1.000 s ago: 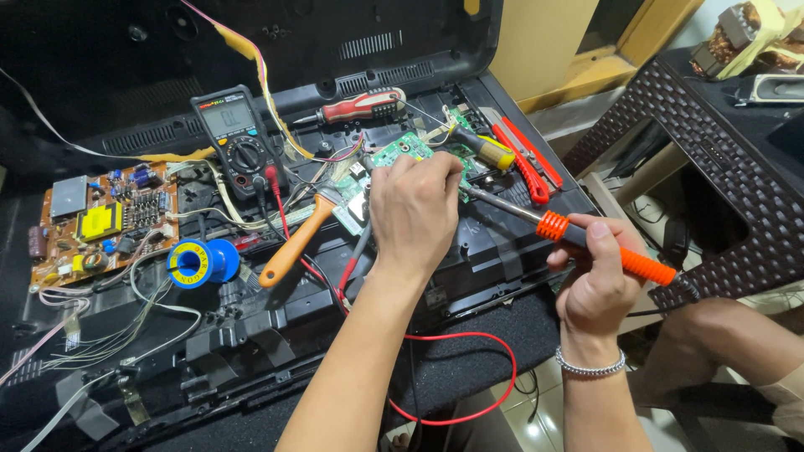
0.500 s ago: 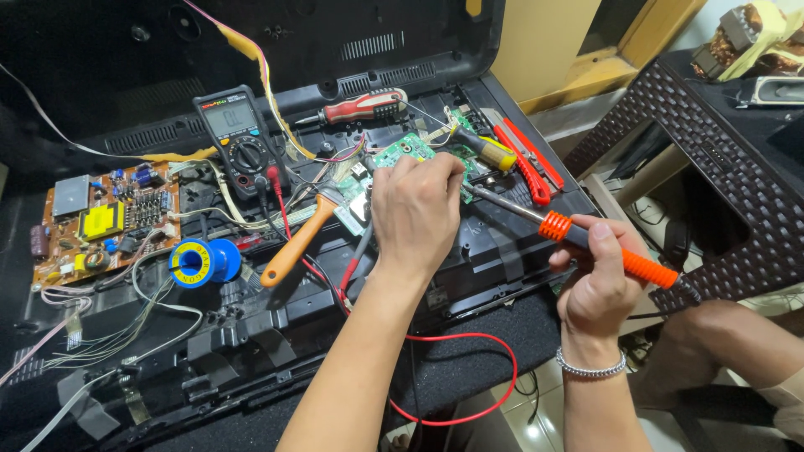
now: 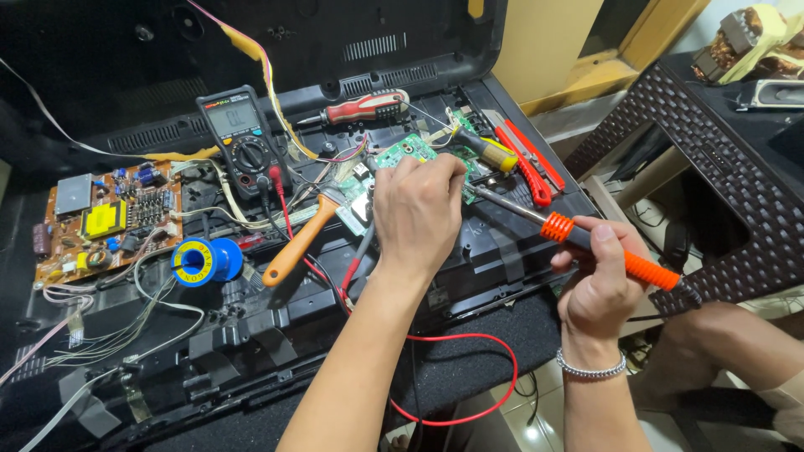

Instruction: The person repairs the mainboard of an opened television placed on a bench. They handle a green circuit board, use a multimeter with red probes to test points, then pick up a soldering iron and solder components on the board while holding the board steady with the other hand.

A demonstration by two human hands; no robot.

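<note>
Pinching the green circuit board (image 3: 400, 156) with the left hand (image 3: 419, 209), right hand (image 3: 599, 280) gripping the soldering iron (image 3: 586, 238): its tip could scorch those close fingers (image 3: 448, 172) or the red wire (image 3: 469, 377)

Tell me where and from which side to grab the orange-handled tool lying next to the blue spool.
Grip the orange-handled tool around its orange handle, near the rounded lower end, coming from above and from the near side. That end points toward the blue spool and lies free, while the head end sits under wires beside the left hand and the green board. The handle lies flat and slanted, so close across its width.
</note>
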